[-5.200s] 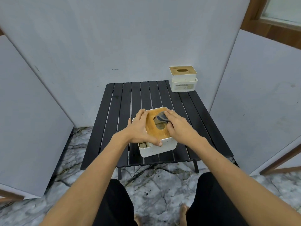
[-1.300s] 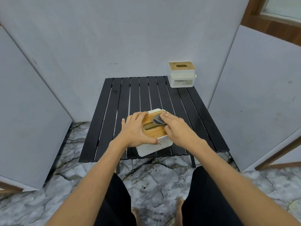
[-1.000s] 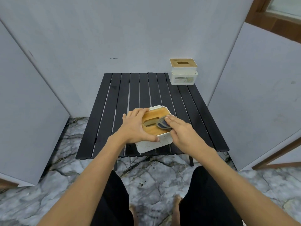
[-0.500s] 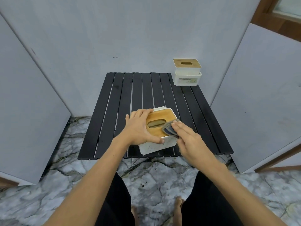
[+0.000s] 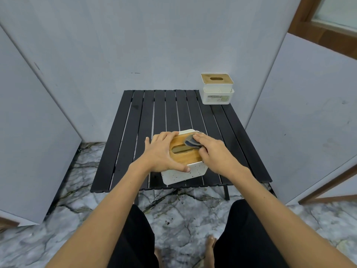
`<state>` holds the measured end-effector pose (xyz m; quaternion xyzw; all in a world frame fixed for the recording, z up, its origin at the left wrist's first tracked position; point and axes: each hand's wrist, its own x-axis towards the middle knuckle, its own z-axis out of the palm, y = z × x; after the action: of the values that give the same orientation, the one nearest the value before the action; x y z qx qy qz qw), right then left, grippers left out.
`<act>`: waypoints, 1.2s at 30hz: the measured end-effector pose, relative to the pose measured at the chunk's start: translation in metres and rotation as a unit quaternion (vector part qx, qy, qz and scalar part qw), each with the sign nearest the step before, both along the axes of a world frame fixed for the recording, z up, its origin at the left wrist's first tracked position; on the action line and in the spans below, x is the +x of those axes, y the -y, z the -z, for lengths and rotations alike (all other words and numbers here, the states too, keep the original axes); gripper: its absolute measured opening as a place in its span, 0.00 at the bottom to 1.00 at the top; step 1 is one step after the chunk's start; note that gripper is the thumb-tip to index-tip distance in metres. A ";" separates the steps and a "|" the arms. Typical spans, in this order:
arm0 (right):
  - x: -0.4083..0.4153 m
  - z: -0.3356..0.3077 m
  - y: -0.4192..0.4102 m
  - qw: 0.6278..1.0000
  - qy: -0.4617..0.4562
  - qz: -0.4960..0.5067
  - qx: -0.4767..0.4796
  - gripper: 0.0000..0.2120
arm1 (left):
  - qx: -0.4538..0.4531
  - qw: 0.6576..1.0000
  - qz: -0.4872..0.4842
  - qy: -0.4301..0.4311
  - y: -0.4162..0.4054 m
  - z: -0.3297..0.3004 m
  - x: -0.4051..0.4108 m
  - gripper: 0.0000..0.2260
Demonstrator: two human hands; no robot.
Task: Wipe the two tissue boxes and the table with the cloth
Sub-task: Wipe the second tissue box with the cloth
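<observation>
While the far tissue box's (image 5: 217,93) label (image 5: 217,97) is unreadable, hands wipe.

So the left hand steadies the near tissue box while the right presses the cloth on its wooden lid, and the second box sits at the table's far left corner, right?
Not quite: the head view shows the second box at the far right corner.

**White, Wood, Black and Marble**

We see a white rectangular plastic tissue box (image 5: 183,174) with faint dark speckles on its side and a honey-brown wooden lid. The folded cloth (image 5: 190,142) on that lid is dark grey-blue. A second white tissue box (image 5: 217,92), at the far corner, has a paler tan wooden lid. The slatted table (image 5: 170,113) is black. The floor (image 5: 183,215) is white-grey marble with dark veins; the wall panels (image 5: 135,35) are pale grey-blue.
</observation>
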<state>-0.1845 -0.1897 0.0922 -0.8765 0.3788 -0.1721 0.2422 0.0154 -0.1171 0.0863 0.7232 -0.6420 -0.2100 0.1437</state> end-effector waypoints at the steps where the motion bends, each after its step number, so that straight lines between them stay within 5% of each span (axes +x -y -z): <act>1: -0.005 0.002 -0.006 1.000 0.008 0.003 -0.001 0.23 | 0.007 1.000 0.001 0.002 0.000 -0.002 0.000 0.58; 8: -0.034 0.006 -0.053 0.998 0.055 0.012 0.001 0.22 | 0.046 0.998 -0.028 -0.011 -0.002 -0.016 0.023 0.60; 11: -0.037 -0.003 -0.068 0.996 0.085 0.004 0.030 0.21 | 0.018 0.994 -0.078 -0.072 -0.012 -0.019 0.030 0.52; 16: -0.032 -0.013 -0.060 0.994 0.105 0.015 0.020 0.21 | -0.044 0.993 -0.094 -0.052 -0.024 -0.019 -0.001 0.39; 25: -0.032 0.013 -0.044 0.999 0.011 0.011 -0.050 0.23 | 0.057 0.997 -0.054 -0.003 -0.010 -0.008 -0.041 0.68; 36: -0.033 0.011 -0.057 0.999 0.035 0.003 -0.030 0.22 | 0.129 0.990 0.026 0.053 0.021 -0.030 -0.019 0.68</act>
<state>-0.2177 -0.1323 0.0815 -0.8754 0.3678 -0.2148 0.2288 -0.0034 -0.1381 0.1164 0.7291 -0.6347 -0.2561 0.0091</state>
